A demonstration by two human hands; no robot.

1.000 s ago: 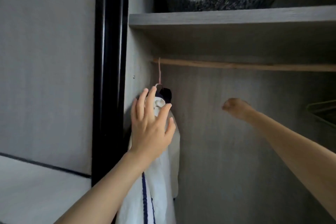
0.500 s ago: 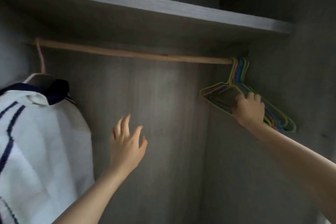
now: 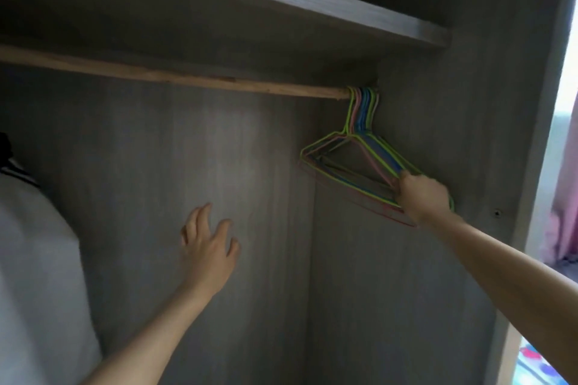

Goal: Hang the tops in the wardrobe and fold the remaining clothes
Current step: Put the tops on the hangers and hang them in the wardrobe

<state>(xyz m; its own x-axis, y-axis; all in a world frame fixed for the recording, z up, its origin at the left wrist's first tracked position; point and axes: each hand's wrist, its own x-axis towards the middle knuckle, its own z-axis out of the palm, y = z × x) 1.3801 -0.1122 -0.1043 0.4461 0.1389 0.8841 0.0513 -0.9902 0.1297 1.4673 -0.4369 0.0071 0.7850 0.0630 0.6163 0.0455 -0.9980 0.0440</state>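
We record a white top [image 3: 34,259] hanging at the near left edge. Our left hand [image 3: 206,247] hovers empty, fingers spread. Farther in, our right hand [image 3: 422,197] grips the bunched hangers [image 3: 362,116] on the rail [image 3: 187,80], possibly several wires. The step in hand is fetching a hanger; next, unhook one alone.

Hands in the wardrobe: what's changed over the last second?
The left hand left the hung white top and moved right; it now hovers open. The right hand reached the coloured hangers at the wooden rail's right end and grips them. The top stays at the left, and the hangers are still on the rail.
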